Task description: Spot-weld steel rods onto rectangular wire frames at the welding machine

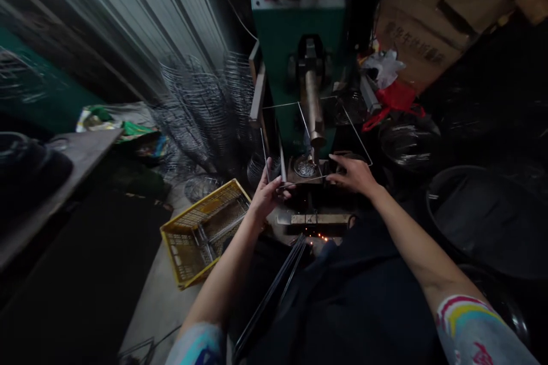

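Note:
A thin rectangular wire frame (354, 130) with a crossbar lies level under the upper electrode arm (314, 105) of a green welding machine (278, 34). My left hand (268, 195) closes round its near left corner, thumb on top. Along the near side, my right hand (353, 174) pinches the wire, forefinger stretched forward. Between my hands, the crossbar meets the near wire close to the lower electrode, beside a small round dish (305, 167) of shiny bits. Orange sparks (317, 235) show below. Several straight metal rods (274, 285) rest on my lap.
A yellow plastic crate (184, 245) holding metal pieces stands at my left. Behind it rise stacks of wire rings (201, 108). A table (64, 165) juts in from the left. Cardboard boxes (415, 40), a red bag (396, 100) and a large dark round container (479, 211) are on the right.

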`<state>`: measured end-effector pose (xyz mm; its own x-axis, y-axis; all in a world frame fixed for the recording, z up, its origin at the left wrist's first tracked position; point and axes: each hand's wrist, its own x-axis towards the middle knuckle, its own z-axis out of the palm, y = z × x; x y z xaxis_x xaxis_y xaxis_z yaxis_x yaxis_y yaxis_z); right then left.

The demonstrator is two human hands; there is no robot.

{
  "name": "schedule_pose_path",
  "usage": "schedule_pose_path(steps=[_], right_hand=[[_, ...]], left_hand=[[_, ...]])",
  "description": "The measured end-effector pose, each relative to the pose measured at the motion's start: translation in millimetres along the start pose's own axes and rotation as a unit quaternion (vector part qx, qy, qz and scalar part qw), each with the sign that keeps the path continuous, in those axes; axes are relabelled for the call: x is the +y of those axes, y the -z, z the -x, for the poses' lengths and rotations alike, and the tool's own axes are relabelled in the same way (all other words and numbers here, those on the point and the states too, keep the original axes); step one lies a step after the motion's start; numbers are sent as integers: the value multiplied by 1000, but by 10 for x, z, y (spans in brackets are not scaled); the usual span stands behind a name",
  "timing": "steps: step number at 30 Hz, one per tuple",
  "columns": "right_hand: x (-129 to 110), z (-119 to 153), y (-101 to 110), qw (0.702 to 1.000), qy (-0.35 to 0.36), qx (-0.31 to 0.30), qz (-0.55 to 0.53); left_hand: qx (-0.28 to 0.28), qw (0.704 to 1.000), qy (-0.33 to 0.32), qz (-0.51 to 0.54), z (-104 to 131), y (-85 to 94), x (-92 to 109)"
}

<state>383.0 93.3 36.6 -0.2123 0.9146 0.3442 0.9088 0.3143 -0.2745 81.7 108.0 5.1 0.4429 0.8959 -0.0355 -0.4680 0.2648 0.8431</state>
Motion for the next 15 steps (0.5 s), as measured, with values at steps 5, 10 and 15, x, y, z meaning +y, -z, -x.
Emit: schedule_pose_path(steps=[5,10,15], right_hand=[[176,-238,-131,999,18,23,-31],[193,-278,-210,996,23,70,-52],[127,-308,-165,997,31,51,-56]], left_hand=[[5,1000,-8,12,-235,87,75],[7,1000,-6,24,-286,135,57],[11,1000,-13,24,-280,181,41]])
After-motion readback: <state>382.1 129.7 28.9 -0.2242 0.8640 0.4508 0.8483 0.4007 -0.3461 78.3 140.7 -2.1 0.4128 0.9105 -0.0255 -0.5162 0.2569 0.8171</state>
